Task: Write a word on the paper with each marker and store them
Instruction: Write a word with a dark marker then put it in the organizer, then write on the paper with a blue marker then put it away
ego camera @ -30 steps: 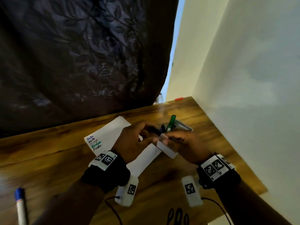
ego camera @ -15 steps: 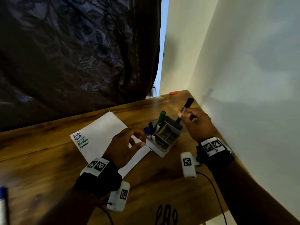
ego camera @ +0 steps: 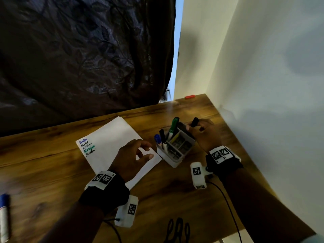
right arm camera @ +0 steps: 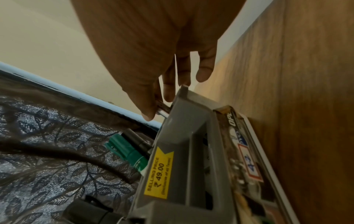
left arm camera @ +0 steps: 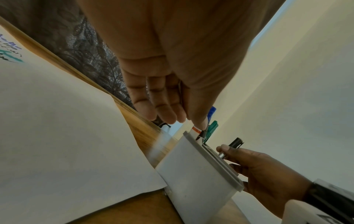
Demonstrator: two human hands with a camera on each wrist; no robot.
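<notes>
The white paper (ego camera: 112,137) lies on the wooden desk with several written words at its left corner. Right of it stands a grey divided holder (ego camera: 175,159) with a green marker (ego camera: 173,126), a black marker (ego camera: 162,135) and a blue marker (ego camera: 157,139) upright in it. My right hand (ego camera: 192,126) pinches another black marker (ego camera: 195,121) at the holder's far side; its lower end is hidden behind the holder's wall (right arm camera: 182,121). My left hand (ego camera: 148,149) hovers over the paper's right part, fingers relaxed and holding nothing, just left of the holder (left arm camera: 201,174).
A blue-capped marker (ego camera: 3,209) lies at the desk's left edge. A small red object (ego camera: 190,96) sits at the far corner. A dark curtain hangs behind the desk and a wall runs along its right side. Cables (ego camera: 177,230) lie at the near edge.
The hands were together at the holder a second ago. The right hand then lifted the black marker and has now lowered it at the holder's far side. The left hand drew back over the paper.
</notes>
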